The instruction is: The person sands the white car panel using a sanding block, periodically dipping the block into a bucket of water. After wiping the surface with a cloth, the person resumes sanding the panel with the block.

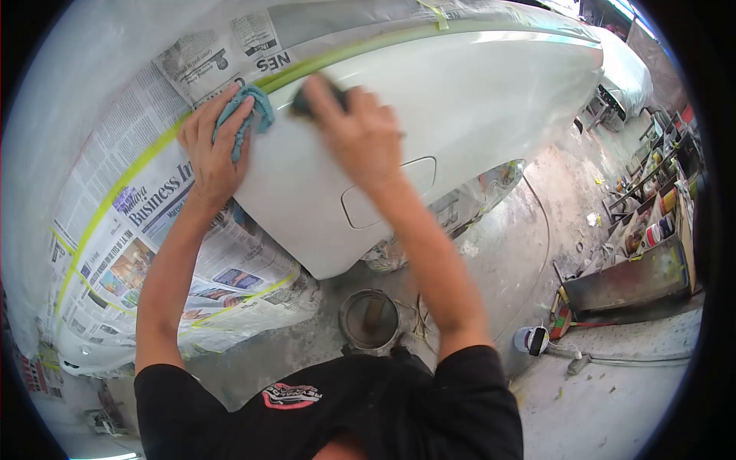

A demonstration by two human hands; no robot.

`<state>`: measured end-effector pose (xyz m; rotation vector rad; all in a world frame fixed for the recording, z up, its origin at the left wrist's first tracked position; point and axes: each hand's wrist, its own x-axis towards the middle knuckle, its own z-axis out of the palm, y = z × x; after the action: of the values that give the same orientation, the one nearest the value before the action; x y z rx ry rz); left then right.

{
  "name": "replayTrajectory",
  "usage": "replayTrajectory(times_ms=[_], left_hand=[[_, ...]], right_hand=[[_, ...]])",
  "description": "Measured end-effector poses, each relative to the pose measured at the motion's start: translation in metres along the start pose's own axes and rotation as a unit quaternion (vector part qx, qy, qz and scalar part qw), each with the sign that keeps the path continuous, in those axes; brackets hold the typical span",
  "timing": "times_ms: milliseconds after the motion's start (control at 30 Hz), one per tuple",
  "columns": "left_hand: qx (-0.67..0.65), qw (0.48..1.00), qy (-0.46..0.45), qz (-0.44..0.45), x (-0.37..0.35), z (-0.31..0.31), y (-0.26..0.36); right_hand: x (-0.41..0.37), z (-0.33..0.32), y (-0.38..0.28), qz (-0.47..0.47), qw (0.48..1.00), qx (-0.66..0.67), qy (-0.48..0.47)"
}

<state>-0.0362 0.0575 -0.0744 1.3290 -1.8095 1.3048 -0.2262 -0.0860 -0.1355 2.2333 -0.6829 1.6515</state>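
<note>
My left hand (208,149) grips a crumpled blue-green cloth (262,110) at the upper left edge of a white car body panel (452,115). The cloth bunches out between the fingers. Farther right, my right hand (364,138) is smeared by motion, its fingers closed over a dark sanding block (305,103) on the panel. Yellow-green masking tape (307,67) borders the panel just above both hands. Newspaper (165,195) covers the neighbouring bodywork beneath my left forearm. A rounded rectangular fuel flap outline (391,192) shows below my right hand.
A bucket (369,320) of murky water stands on the floor before me. To the right, a cluttered rack (632,280) holds cans and tools. A cable (550,245) curves over the floor. Another covered car part (625,73) is at the far right.
</note>
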Motion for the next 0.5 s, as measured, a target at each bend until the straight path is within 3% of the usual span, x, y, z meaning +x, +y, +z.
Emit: replayTrajectory(times_ms=[67, 133, 233, 267, 333, 400, 467, 500], left_hand=[[0.010, 1.000, -0.010, -0.003, -0.002, -0.001, 0.000], [0.022, 0.999, 0.014, -0.021, -0.002, 0.004, -0.002], [0.035, 0.998, 0.027, -0.041, -0.007, 0.003, -0.003], [0.038, 0.998, 0.032, -0.045, -0.006, 0.004, -0.003], [0.029, 0.998, 0.040, -0.045, -0.008, 0.003, -0.003], [0.022, 0.998, 0.044, -0.036, -0.003, 0.007, -0.003], [0.026, 0.999, 0.026, -0.033, -0.006, 0.003, -0.004], [0.023, 0.999, 0.018, -0.036, -0.006, 0.002, -0.004]], right_hand=[[0.007, -0.001, 0.074, 0.067, 0.997, 0.014, 0.026], [0.016, -0.020, 0.108, 0.187, 0.982, 0.003, 0.023], [0.013, -0.001, 0.040, 0.145, 0.989, -0.009, -0.002], [0.002, 0.015, 0.005, 0.062, 0.997, -0.049, -0.005], [-0.002, -0.003, -0.066, -0.020, 0.999, 0.038, -0.021], [0.001, -0.005, -0.046, -0.061, 0.997, 0.041, -0.010], [0.002, 0.003, 0.021, 0.014, 0.999, -0.033, -0.034], [0.006, -0.001, 0.065, 0.061, 0.998, 0.009, 0.006]])
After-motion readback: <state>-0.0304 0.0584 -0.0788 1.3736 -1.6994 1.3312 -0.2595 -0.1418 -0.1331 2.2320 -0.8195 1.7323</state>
